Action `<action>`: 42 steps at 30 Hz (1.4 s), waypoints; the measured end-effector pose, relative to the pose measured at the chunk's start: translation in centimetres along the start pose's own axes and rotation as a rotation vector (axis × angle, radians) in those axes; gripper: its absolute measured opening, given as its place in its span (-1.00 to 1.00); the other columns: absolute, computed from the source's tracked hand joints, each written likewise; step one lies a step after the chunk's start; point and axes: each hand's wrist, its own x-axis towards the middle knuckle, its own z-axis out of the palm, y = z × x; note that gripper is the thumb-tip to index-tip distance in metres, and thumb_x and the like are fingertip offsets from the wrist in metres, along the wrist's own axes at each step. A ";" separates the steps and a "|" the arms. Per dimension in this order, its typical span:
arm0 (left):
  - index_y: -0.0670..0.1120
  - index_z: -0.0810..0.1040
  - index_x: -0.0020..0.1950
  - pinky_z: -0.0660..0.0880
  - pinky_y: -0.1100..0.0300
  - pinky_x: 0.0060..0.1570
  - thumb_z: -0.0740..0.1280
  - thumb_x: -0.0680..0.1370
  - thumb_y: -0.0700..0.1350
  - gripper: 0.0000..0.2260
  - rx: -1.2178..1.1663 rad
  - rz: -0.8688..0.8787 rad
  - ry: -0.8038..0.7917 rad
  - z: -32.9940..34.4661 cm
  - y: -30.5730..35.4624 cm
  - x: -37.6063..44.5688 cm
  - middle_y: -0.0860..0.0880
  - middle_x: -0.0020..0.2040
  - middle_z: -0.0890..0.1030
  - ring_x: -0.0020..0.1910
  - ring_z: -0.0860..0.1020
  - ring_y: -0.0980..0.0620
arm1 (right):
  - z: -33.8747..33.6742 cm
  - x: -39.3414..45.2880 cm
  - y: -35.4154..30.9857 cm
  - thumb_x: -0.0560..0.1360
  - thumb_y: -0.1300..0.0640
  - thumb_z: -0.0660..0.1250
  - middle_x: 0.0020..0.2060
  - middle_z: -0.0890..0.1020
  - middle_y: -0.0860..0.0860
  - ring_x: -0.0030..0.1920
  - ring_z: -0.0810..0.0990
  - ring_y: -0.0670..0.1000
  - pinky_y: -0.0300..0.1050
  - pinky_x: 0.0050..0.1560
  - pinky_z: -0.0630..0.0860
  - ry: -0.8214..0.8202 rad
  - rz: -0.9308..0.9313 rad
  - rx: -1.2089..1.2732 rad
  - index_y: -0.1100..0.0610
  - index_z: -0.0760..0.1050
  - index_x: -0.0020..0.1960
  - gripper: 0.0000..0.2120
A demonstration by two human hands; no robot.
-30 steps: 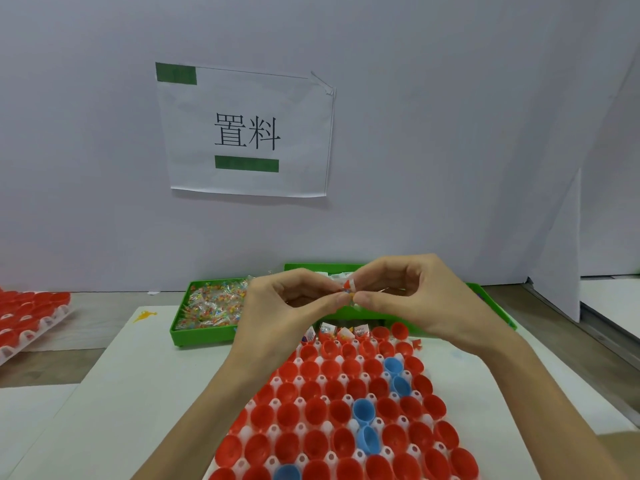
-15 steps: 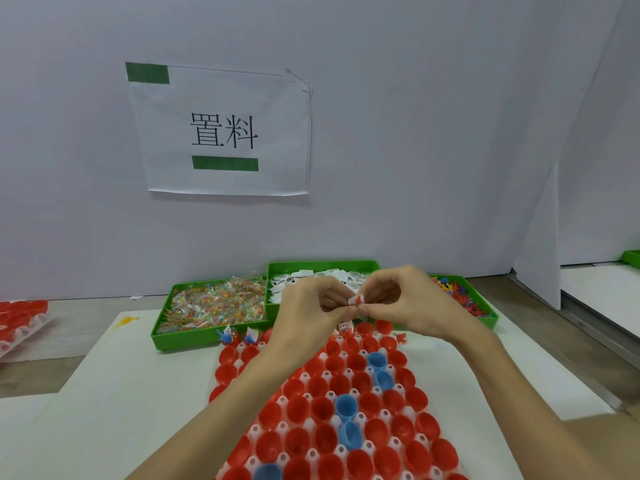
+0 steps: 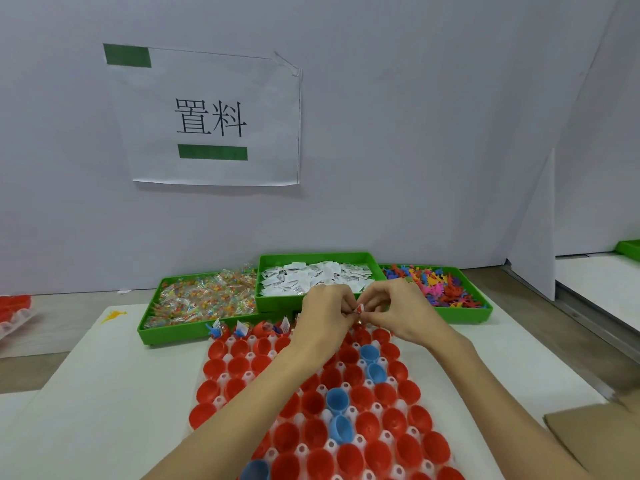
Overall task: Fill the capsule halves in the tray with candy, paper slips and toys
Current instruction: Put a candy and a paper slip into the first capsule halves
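Observation:
A white tray (image 3: 221, 403) of red and a few blue capsule halves (image 3: 239, 364) lies in front of me. Its far row holds filled halves with slips and toys (image 3: 216, 329) sticking out. My left hand (image 3: 323, 317) and my right hand (image 3: 394, 311) meet over the tray's far end. Together they pinch a small white and red paper slip (image 3: 360, 309) between the fingertips. Behind the tray stand three green bins: wrapped candy (image 3: 204, 299) on the left, paper slips (image 3: 311, 277) in the middle, colourful toys (image 3: 440, 284) on the right.
A paper sign (image 3: 211, 116) hangs on the white wall behind the bins. Another tray of red halves (image 3: 14, 308) shows at the far left edge. Brown cardboard (image 3: 595, 434) lies at the lower right, and a white partition (image 3: 533, 230) stands to the right.
My hands have moved lower toward the tray's far end while still pinching the slip. The view has shifted, bringing all three bins into sight.

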 end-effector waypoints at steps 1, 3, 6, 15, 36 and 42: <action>-0.12 0.70 -0.01 0.60 0.07 0.05 0.51 0.49 -0.25 -0.90 0.043 0.000 -0.017 0.1 0.1 0.0 -0.05 -0.13 0.71 -0.05 0.64 0.01 | 0.1 0.0 -0.1 0.41 0.23 0.58 -0.24 0.71 -0.09 -0.21 0.67 -0.18 -0.35 -0.12 0.60 0.001 -0.003 -0.020 0.04 0.69 -0.03 -0.81; -0.08 0.68 0.07 0.58 0.08 0.09 0.49 0.52 -0.23 -0.85 0.099 -0.009 -0.033 0.2 0.3 -0.3 -0.06 -0.03 0.66 0.00 0.61 -0.01 | 0.4 0.0 -0.2 0.42 0.26 0.56 -0.26 0.69 -0.09 -0.25 0.65 -0.18 -0.39 -0.16 0.56 -0.001 -0.011 -0.045 0.05 0.68 -0.01 -0.80; -0.06 0.66 0.08 0.51 0.18 0.04 0.49 0.53 -0.20 -0.84 0.134 0.055 0.004 0.1 0.2 -0.8 0.05 -0.06 0.57 -0.04 0.49 0.05 | 0.4 -0.1 -0.3 0.44 0.23 0.56 -0.22 0.69 -0.10 -0.23 0.63 -0.18 -0.43 -0.19 0.53 -0.022 -0.022 -0.082 0.03 0.68 0.00 -0.82; -0.02 0.73 0.14 0.41 0.11 0.17 0.40 0.61 -0.09 -0.85 0.322 0.115 -0.272 -0.6 1.0 -1.5 0.01 0.08 0.67 0.14 0.37 0.01 | -0.2 0.0 -0.4 0.49 0.12 0.53 -0.19 0.72 -0.17 -0.15 0.65 -0.25 -0.50 -0.18 0.50 -0.112 -0.034 -0.110 -0.02 0.73 -0.02 -0.92; -0.01 0.74 0.07 0.38 0.17 0.07 0.34 0.65 -0.06 -0.83 0.328 0.289 -0.299 -1.1 -1.1 -1.9 0.11 0.06 0.69 -0.03 0.31 0.06 | 1.4 0.3 -1.2 0.48 0.15 0.54 -0.20 0.63 -0.14 -0.21 0.56 -0.23 -0.37 -0.11 0.53 0.008 -0.014 -0.245 0.04 0.69 -0.02 -0.90; -0.01 0.73 0.17 0.48 0.19 0.20 0.36 0.64 -0.08 -0.82 0.134 0.129 -0.221 -2.1 -0.3 -1.5 0.06 0.04 0.73 0.01 0.55 0.13 | 0.1 -0.1 -1.4 0.52 0.09 0.50 -0.01 0.75 -0.08 -0.04 0.65 -0.18 -0.29 0.10 0.57 0.011 -0.031 -0.172 0.05 0.71 0.14 -0.79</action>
